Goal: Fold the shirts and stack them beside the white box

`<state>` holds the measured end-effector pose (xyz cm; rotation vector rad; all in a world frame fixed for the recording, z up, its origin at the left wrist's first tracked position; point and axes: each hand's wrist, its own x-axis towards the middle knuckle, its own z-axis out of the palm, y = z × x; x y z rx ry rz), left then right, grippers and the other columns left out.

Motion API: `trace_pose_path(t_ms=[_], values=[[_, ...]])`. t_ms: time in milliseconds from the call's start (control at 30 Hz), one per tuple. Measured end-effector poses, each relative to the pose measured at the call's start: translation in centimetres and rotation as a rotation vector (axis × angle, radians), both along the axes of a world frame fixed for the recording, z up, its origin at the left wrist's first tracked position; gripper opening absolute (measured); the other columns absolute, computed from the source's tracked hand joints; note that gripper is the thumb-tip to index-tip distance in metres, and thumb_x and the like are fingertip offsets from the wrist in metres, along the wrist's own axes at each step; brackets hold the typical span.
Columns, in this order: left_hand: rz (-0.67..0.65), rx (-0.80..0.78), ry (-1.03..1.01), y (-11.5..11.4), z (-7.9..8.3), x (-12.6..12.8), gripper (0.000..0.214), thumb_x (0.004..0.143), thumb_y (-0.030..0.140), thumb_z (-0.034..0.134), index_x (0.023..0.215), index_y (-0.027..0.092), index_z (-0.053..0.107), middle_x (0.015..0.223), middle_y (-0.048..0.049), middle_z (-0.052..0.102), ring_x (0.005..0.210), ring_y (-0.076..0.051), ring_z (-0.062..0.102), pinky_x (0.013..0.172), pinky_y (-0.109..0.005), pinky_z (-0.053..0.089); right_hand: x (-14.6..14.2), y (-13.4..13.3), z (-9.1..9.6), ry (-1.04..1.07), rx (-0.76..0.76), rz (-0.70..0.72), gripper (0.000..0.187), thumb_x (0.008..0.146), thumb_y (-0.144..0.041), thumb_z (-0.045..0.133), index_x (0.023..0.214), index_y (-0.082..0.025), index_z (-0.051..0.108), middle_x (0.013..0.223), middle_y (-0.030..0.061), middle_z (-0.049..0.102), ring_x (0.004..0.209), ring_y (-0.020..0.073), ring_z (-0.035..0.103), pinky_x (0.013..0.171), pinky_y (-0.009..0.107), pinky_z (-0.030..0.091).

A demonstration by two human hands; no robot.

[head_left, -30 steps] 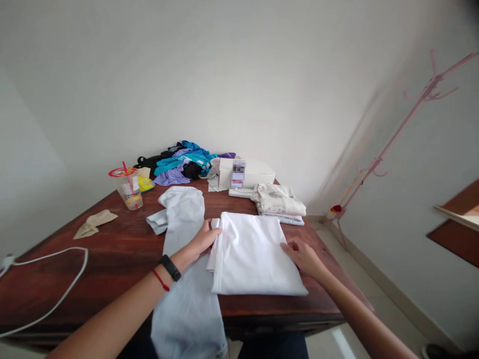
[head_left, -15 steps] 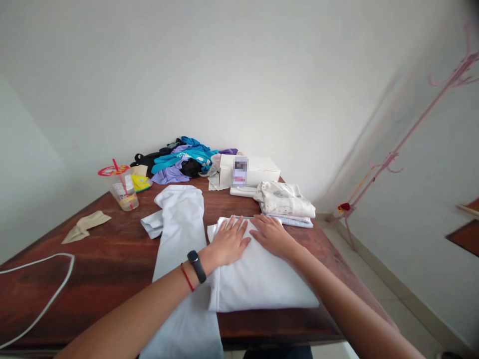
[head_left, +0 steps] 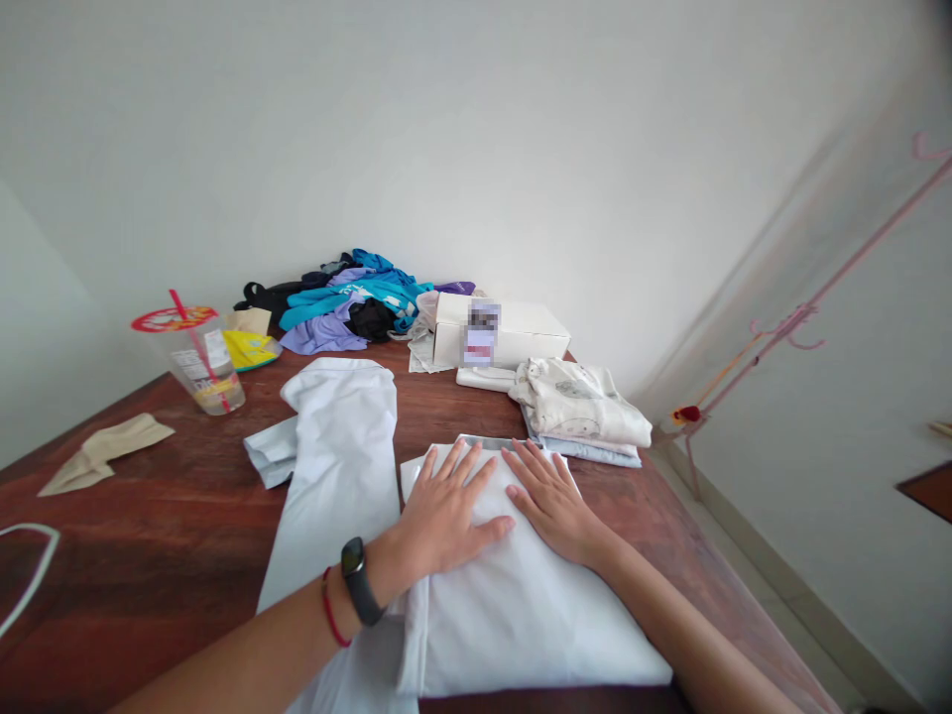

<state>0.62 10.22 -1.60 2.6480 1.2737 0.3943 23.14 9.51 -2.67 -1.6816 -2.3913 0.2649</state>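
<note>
Resting 2 hands on the folded white garment (head_left: 521,625) in the head view, left hand (head_left: 447,514) and right hand (head_left: 551,504) side by side near its far edge, with fingers spread flat and without closing around anything. Have this garment directly under the 2 palms, on the dark red-brown table (head_left: 171,526), with most of its cloth on the near side of the fingers. Wear a black watch (head_left: 363,581) and a red cord (head_left: 334,608) at the left wrist. See 1 long pale garment (head_left: 343,456) laid out just left of the left hand, passing beneath the left forearm. Farther left, find a beige cloth (head_left: 110,450) and a white cable (head_left: 39,573), well apart from the fingers. Beyond the left hand, see a heap of blue, purple and black clothes (head_left: 357,309), plus a yellow packet (head_left: 249,350) near a clear cup (head_left: 194,365) with a red straw (head_left: 178,305). Past the fingertips, notice a white box (head_left: 532,339) behind a slim white object (head_left: 482,379). Just beyond the right hand, spot a stack of folded clothes (head_left: 584,409), with a patterned piece on top. Well off to the right, see a pink rack (head_left: 801,314).
</note>
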Motion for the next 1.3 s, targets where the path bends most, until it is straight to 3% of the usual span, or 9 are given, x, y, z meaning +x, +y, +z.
trace_pose_path(t_ms=[200, 533, 767, 1033, 1300], values=[[-0.030, 0.004, -0.006, -0.1, 0.0, -0.2, 0.076, 0.093, 0.076, 0.037, 0.156, 0.034, 0.037, 0.167, -0.0110, 0.024, 0.154, -0.039, 0.012, 0.119, -0.067, 0.009, -0.1, -0.1, 0.2, 0.003, -0.020, -0.003, 0.060, 0.104, -0.060, 0.022, 0.160, -0.036, 0.025, 0.168, 0.0004, 0.018, 0.157, 0.0242, 0.009, 0.125, 0.058, 0.008], [-0.011, 0.050, -0.006, -0.5, -0.1, -0.2, 0.076, 0.092, 0.075, 0.042, 0.155, 0.034, 0.038, 0.166, -0.0115, 0.026, 0.154, -0.040, 0.013, 0.119, -0.066, 0.010, 0.0, -0.1, 0.2, -0.056, -0.036, 0.026, 0.079, 0.095, -0.073, 0.036, 0.161, -0.033, 0.018, 0.169, 0.0034, 0.013, 0.157, 0.0264, 0.007, 0.124, 0.059, 0.006], [-0.016, 0.018, 0.001, -0.4, 0.1, -0.4, 0.083, 0.088, 0.079, 0.043, 0.156, 0.033, 0.036, 0.167, -0.0120, 0.022, 0.155, -0.039, 0.010, 0.121, -0.065, 0.008, -0.1, 0.0, 0.6, -0.052, -0.098, 0.025, 0.084, 0.093, -0.078, 0.034, 0.162, -0.033, 0.017, 0.170, 0.0037, 0.008, 0.157, 0.0256, 0.004, 0.124, 0.058, 0.000], [-0.028, -0.002, 0.035, -0.6, 1.2, -0.7, 0.091, 0.084, 0.086, 0.036, 0.158, 0.032, 0.033, 0.167, -0.0132, 0.020, 0.155, -0.038, 0.011, 0.121, -0.064, 0.012, 1.1, 0.0, 1.4, 0.191, -0.123, 0.090, 0.070, 0.096, -0.069, 0.043, 0.155, -0.033, 0.038, 0.166, 0.0039, 0.026, 0.156, 0.0276, 0.012, 0.124, 0.059, 0.001], [-0.035, 0.004, 0.025, -0.6, 1.1, -0.8, 0.090, 0.086, 0.084, 0.038, 0.157, 0.030, 0.035, 0.167, -0.0129, 0.022, 0.154, -0.040, 0.013, 0.121, -0.066, 0.013, 1.3, -0.1, 1.3, 0.248, -0.112, 0.102, 0.066, 0.097, -0.065, 0.046, 0.154, -0.033, 0.041, 0.165, 0.0058, 0.030, 0.155, 0.0300, 0.015, 0.123, 0.063, 0.002]])
